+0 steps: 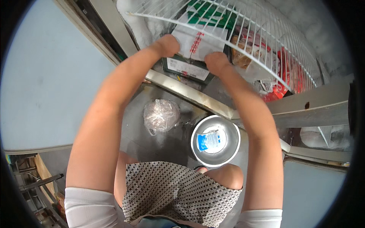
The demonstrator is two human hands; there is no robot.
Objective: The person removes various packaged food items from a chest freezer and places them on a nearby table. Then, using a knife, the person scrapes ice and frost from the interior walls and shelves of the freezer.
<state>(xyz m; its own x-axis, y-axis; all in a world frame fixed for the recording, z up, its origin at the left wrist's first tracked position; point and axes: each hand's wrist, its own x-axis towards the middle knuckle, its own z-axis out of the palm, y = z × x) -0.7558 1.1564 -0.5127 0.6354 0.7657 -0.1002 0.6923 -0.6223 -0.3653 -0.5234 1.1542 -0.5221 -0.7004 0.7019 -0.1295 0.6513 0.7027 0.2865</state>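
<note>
Inside a frosted freezer cabinet, a dark green box (186, 69) with a printed label sits on the bottom, below a white wire shelf. White sheeting (185, 42) with red print covers its top. My left hand (170, 45) is curled at the left front corner of the white sheeting, and my right hand (217, 61) is curled at its right front corner. The fingertips of both are hidden, so whether they grip it cannot be told. A tied clear plastic bag (161, 115) with contents lies on the floor. Beside it stands a steel bowl (196, 154) holding a blue and white packet (211, 141).
The wire shelf (248, 54) slants over the box and my right hand. Bagged food in red and clear packaging (281, 74) lies to the right. A metal sill (188, 92) crosses in front of the box. An open door (51, 79) stands at the left.
</note>
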